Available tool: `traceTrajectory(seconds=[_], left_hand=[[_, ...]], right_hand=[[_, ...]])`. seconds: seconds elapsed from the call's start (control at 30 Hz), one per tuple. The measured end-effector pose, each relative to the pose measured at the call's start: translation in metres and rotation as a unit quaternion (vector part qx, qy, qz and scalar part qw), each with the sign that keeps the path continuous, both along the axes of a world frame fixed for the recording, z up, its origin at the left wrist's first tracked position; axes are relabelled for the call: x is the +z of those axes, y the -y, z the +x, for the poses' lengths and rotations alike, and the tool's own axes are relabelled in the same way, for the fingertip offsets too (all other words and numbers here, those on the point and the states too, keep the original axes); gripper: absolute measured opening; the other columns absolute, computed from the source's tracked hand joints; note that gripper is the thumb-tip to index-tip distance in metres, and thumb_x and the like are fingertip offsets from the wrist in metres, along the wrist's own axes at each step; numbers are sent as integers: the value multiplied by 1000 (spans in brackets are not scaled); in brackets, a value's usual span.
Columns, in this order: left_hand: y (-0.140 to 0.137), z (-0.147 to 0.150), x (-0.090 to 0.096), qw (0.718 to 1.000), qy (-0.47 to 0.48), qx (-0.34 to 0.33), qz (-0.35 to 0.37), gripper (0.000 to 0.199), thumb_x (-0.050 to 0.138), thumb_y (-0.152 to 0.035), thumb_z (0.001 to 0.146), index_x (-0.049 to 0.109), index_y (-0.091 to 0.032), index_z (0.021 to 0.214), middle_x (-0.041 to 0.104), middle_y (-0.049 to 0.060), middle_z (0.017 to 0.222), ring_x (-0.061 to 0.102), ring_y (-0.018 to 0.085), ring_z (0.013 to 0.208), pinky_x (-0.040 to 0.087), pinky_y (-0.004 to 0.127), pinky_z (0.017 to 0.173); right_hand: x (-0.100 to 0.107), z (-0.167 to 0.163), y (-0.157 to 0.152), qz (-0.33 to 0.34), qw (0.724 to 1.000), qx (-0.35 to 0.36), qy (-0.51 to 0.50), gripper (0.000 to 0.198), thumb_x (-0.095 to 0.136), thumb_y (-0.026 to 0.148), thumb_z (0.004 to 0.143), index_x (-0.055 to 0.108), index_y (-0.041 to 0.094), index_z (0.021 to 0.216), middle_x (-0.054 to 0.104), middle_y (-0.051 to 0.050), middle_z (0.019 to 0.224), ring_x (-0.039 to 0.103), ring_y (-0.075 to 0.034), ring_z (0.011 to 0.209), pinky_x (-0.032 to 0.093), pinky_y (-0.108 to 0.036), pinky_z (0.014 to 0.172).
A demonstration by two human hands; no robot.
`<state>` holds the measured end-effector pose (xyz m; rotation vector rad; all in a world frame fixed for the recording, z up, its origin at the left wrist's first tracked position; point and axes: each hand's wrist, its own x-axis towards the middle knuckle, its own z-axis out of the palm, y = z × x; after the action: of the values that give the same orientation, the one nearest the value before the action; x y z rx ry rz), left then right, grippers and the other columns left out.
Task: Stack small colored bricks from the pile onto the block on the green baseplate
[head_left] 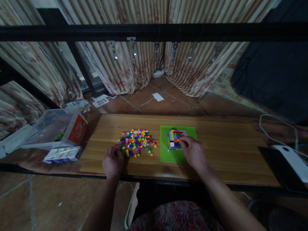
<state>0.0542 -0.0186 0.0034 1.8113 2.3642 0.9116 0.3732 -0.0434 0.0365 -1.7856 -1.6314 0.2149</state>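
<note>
A loose pile of small coloured building bricks (pixel 138 140) lies on the wooden board (pixel 233 141). My left hand (pixel 113 163) rests at the pile's near left edge, fingers curled in; whatever they hold is hidden. To the right of the pile lies a bright green baseplate (pixel 166 153). On it stands a low block of many-coloured bricks (pixel 174 135), with rows of blue, yellow, red and pink. My right hand (pixel 194 152) reaches over the plate with fingertips pinched at the block's right side. What is between those fingertips is too small to make out.
Left of the board stands a clear plastic bin (pixel 55 123) with an orange label, with a white and blue box (pixel 63 154) before it. A white device (pixel 296 163) with cables lies at the right end. A black rail (pixel 147 30) crosses before the curtains (pixel 128 64).
</note>
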Motion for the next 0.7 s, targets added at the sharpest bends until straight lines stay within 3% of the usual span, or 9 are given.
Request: traceTrajectory(seconds=[0.23, 0.43, 0.57, 0.7], left_hand=[[0, 0, 0, 1000, 9, 2, -7, 18, 48, -23, 84, 64, -20, 90, 68, 6, 90, 63, 19, 80, 41, 27, 66], [1, 0, 0, 1000, 10, 3, -13, 17, 48, -22, 83, 64, -20, 89, 68, 5, 90, 63, 19, 80, 41, 27, 66], [1, 0, -1, 1000, 12, 3, -10, 17, 48, -22, 84, 64, -21, 89, 68, 5, 91, 64, 18, 81, 42, 26, 66], [0, -1, -3, 1000, 7, 0, -6, 16, 49, -23, 84, 64, -20, 90, 68, 5, 93, 64, 18, 82, 42, 26, 67]], right_hand=[[2, 7, 8, 31, 997, -56, -37, 32, 49, 42, 87, 68, 17, 92, 70, -10, 89, 62, -21, 75, 47, -34, 70], [-13, 6, -1, 69, 989, -117, -53, 46, 60, 54, 77, 64, 16, 103, 63, -13, 103, 55, -27, 101, 42, -44, 89], [-30, 5, -10, 54, 981, -138, -128, 59, 65, 57, 70, 60, 14, 110, 62, -15, 109, 54, -28, 105, 40, -45, 93], [-39, 4, -16, 34, 965, -141, -217, 57, 66, 54, 69, 61, 13, 108, 67, -13, 100, 61, -25, 93, 45, -40, 84]])
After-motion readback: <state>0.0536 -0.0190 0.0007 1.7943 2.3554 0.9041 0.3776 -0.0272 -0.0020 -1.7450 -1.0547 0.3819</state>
